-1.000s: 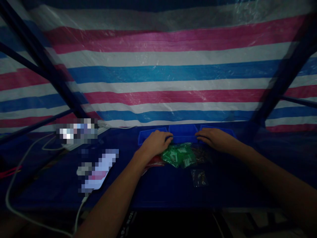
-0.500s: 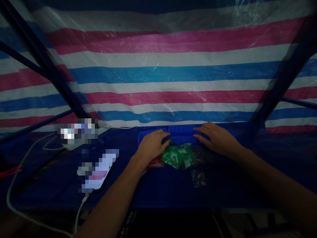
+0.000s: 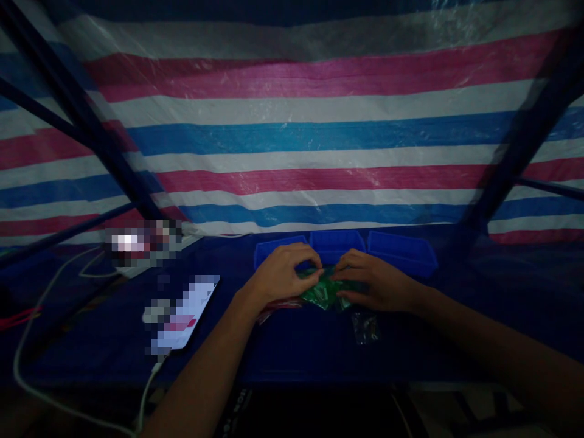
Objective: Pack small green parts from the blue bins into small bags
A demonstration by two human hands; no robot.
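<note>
So, the green plastic packets (image 3: 322,294) lie in a low pile on the blue worktop (image 3: 310,350), directly below and between both hands' fingertips. Left hand (image 3: 285,275) comes in from the left: its grip has thumb and index nearly meeting at the pile's upper-left edge; can't tell if plastic is pinched there. Right hand (image 3: 381,281) covers the pile's right part, its grip spread, thumb apart from fingers. Neither hand is clearly nearer; no clear long axis to the pile. Middle blue bin (image 3: 337,240) sits just beyond it. Red packets (image 3: 280,303) lie by the left wrist, small clear bag (image 3: 365,329) nearer the wearer.
</note>
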